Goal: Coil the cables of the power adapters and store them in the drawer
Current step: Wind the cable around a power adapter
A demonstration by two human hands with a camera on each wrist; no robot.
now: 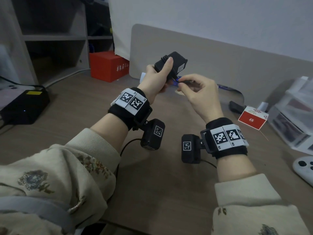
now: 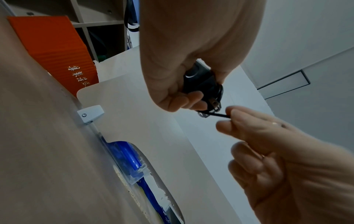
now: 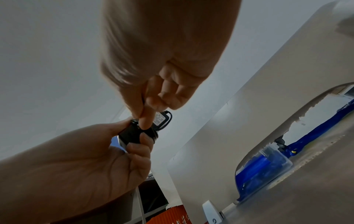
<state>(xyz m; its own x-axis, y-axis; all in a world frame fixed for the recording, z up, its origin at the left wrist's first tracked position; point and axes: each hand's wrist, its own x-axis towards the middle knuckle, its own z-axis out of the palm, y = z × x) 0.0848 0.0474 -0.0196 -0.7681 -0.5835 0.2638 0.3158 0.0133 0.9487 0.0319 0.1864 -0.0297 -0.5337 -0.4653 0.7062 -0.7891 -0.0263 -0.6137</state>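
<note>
A black power adapter (image 1: 176, 64) is held up above the desk in my left hand (image 1: 161, 73), whose thumb and fingers wrap its body. Its thin black cable (image 2: 217, 114) is wound around the body, with loops showing by the plug prongs (image 2: 215, 103). My right hand (image 1: 182, 83) pinches the cable's loose end between thumb and forefinger, right beside the adapter's lower end. In the right wrist view the adapter (image 3: 131, 134) sits between both hands, label side (image 3: 160, 119) facing away. A second black adapter (image 1: 235, 106) lies on the desk to the right.
A beige divider panel (image 1: 211, 55) stands behind the hands. Behind and to the left are a red box (image 1: 108, 67), a shelf unit and a black device (image 1: 25, 106). To the right are a small red-and-white box (image 1: 252, 120), clear plastic drawers (image 1: 294, 114) and a white controller (image 1: 304, 168).
</note>
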